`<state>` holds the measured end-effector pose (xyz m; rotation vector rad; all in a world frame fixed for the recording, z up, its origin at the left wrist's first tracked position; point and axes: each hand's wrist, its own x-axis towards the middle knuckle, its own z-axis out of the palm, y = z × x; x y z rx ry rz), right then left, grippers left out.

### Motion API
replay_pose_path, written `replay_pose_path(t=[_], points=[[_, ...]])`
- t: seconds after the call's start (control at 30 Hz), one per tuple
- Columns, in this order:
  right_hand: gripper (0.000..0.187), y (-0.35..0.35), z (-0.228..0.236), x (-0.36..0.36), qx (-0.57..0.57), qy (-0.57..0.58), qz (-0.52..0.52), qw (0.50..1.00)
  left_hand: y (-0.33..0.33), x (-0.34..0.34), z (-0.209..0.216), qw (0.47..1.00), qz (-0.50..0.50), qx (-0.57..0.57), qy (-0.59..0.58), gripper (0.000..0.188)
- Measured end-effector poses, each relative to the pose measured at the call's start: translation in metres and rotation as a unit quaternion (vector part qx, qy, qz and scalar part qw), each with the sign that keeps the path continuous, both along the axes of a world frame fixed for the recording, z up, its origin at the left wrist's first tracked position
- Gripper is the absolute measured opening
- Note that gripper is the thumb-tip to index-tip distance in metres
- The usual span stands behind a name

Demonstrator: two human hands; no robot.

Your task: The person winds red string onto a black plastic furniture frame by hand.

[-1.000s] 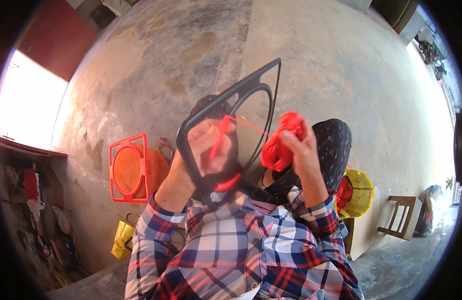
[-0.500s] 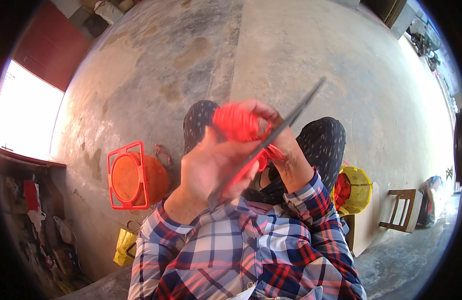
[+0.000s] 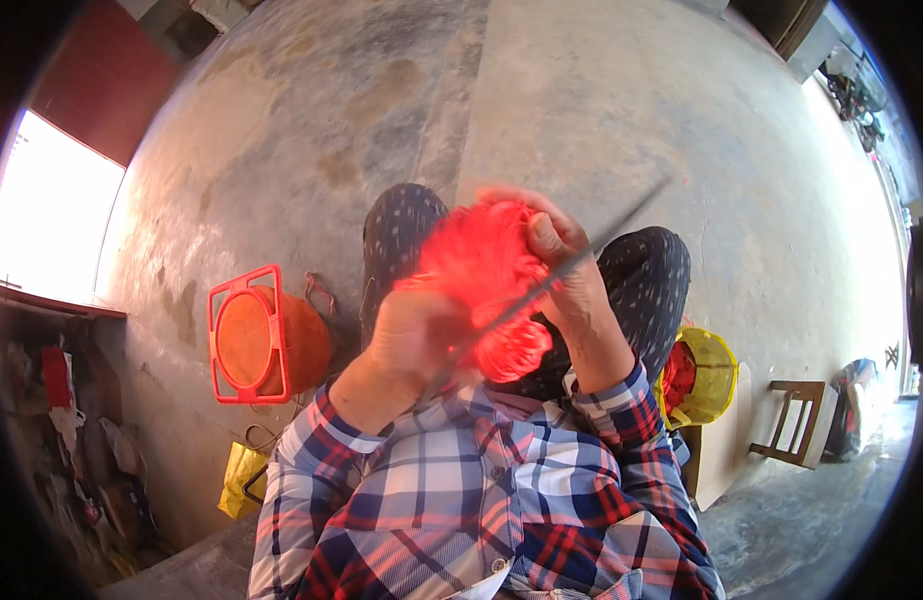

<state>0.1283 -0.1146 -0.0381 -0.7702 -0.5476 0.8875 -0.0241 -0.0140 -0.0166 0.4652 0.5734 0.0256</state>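
A thick bundle of glossy red cord [image 3: 481, 260] is between my hands above my lap, with looped strands hanging at its lower end. My left hand [image 3: 416, 335], blurred by motion, closes on the bundle's lower left side. On the upper right, my right hand [image 3: 561, 245] grips it with the thumb in front and fingers behind. A long, thin dark strip [image 3: 611, 225] slants across the bundle and in front of my right wrist. Its lower end blurs near my left hand, and I cannot tell what holds it.
On the floor at left stand an orange drum-shaped thing with a red frame [image 3: 278, 335] and a yellow bag [image 3: 243, 478]. By my right knee is a yellow basket [image 3: 711, 375] with red material inside. A small wooden stool [image 3: 793, 425] stands farther right. Cluttered shelves line the left edge.
The red cord has turned and spread from a compact coil into a wider, looser-looking bundle. My left hand has shifted up slightly, and the dark strip has moved a little to the right.
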Motion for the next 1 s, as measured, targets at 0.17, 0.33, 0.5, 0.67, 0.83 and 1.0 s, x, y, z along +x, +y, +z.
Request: replay_pose_path(t=[0.17, 0.33, 0.5, 0.67, 0.83, 1.0], points=[[0.060, -0.026, -0.012, -0.021, 0.011, 0.054, 0.031, 0.998, 0.007, -0.006, 0.027, 0.988, 0.085, 0.122, -0.052, 0.030], [0.057, -0.023, 0.016, -0.041, 0.002, -0.022, -0.012, 1.000, 0.003, 0.002, 0.030, 0.966, 0.057, 0.243, -0.073, 0.046], [0.046, -0.028, 0.016, -0.013, 0.144, -0.053, -0.111, 0.982, 0.024, -0.003, 0.005, 0.982, 0.044, 0.182, -0.040, 0.040], [0.049, -0.043, 0.025, 0.021, 0.165, 0.112, -0.157, 0.967, 0.029, -0.005, 0.021, 0.972, 0.003, 0.179, -0.154, 0.054], [0.048, -0.042, -0.018, 0.011, -0.088, -0.053, -0.188, 0.977, 0.043, -0.011, 0.013, 0.963, 0.029, 0.224, -0.149, 0.045], [0.036, -0.019, -0.040, -0.024, -0.126, 0.017, -0.025, 0.992, 0.048, -0.013, 0.003, 0.961, -0.001, 0.197, -0.195, 0.037]])
